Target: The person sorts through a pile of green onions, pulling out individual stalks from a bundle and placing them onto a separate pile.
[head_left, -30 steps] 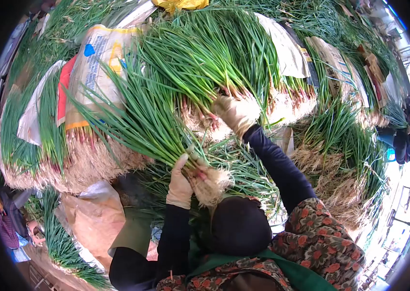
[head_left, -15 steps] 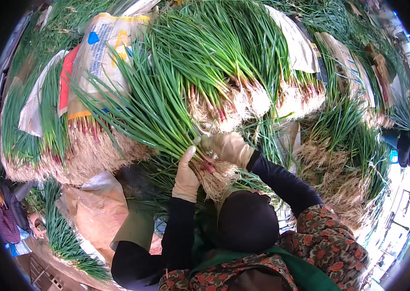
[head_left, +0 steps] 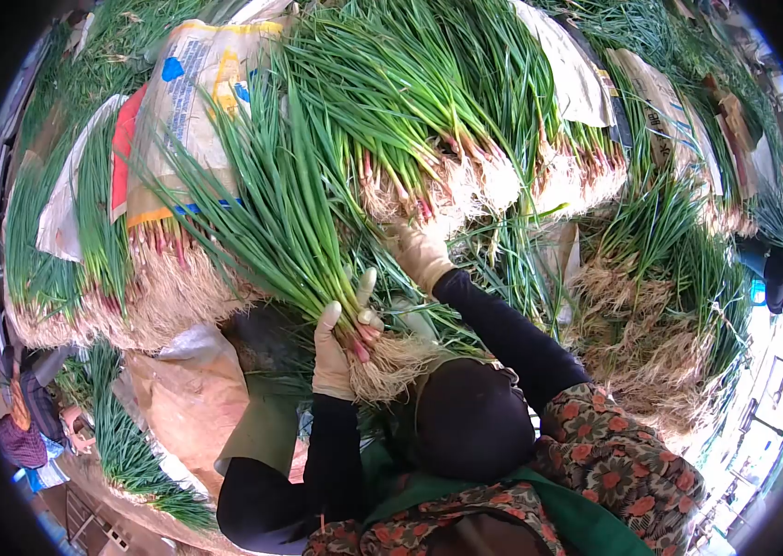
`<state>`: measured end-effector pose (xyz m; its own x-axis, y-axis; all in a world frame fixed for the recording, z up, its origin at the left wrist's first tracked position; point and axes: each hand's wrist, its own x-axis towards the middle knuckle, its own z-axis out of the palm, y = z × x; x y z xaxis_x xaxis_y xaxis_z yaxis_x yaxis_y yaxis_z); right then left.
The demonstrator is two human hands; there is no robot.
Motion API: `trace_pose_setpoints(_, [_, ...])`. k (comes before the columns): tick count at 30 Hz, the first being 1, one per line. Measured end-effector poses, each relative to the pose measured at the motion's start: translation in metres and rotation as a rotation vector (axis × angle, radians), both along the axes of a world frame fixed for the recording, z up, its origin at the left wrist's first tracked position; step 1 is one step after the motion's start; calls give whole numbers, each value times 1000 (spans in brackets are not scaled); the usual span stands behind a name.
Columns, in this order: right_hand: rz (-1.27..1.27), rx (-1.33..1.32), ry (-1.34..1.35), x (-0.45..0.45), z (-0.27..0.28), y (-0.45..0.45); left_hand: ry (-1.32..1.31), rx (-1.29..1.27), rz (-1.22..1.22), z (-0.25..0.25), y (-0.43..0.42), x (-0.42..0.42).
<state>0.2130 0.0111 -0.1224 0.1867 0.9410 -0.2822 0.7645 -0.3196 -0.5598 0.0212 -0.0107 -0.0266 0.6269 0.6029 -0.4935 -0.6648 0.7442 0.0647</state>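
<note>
Grn-onion bunch point(head_left: 310, 246) in L hand point(head_left: 332, 357)

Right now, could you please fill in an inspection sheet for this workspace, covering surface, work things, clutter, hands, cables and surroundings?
Surface: mostly hidden under greens; material cannot be told.
Work things: one bunch of green onions held up; a large pile beyond it, root ends facing the near side.
Clutter: a printed sack and a white sack lie over onions; loose leaves below the pile.
Hands: left hand, gloved, holds the bunch low; right hand, gloved, at the pile's near edge, grip unclear.
Cables: nothing seen.
Surroundings: brown sheet at lower left; blurred shapes at right edge.
</note>
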Motion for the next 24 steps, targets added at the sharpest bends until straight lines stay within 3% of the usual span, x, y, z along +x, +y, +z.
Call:
trace_pose_setpoints(1, [-5, 38, -44, 4, 9, 7, -37, -5, -23, 0, 1, 1])
trace_pose_setpoints(2, [-38, -190, -19, 4, 17, 13, -41, -21, -60, -1, 1, 2])
trace_pose_setpoints(5, [119, -129, -97, 4, 3, 9, 69, 45, -152, 0, 0, 2])
trace_pose_setpoints(6, [53, -110, -15, 4, 20, 7, 89, 66, -131, 1, 0, 1])
trace_pose_setpoints(9, [-151, 180, 705, 27, 28, -25, 166, 148, -75, -5, 1, 0])
trace_pose_setpoints(10, [-363, 59, 958, 27, 48, -33, 265, 151, -89, -3, 3, 6])
trace_pose_setpoints(12, [-188, 41, 808, 29, 104, -54, 457, 165, -119, 1, 8, 23])
trace_pose_setpoints(13, [-27, 97, 583, 25, 93, -68, 341, 299, -271, -4, 11, 18])
trace_pose_setpoints(14, [134, 148, 356, 22, 81, -80, 373, 238, -248, -12, 5, 24])
trace_pose_setpoints(15, [233, 19, 309, 18, 89, -84, 346, 255, -279, -12, 5, 25])
trace_pose_setpoints(18, [571, 313, 227, 36, 59, -76, 371, 207, -208, -9, 1, 31])
trace_pose_setpoints(19, [606, 670, 105, 38, 50, -57, 394, 176, -158, -7, 1, 33])
trace_pose_setpoints(20, [387, 300, 521, 43, 46, -50, 370, 164, -142, -5, 0, 32])
trace_pose_setpoints(21, [11, 20, 890, 43, 66, -35, 344, 152, -131, -2, -1, 32])
trace_pose_setpoints(24, [-238, -218, 1397, 24, 58, 1, 329, 177, -171, -3, -1, 32])
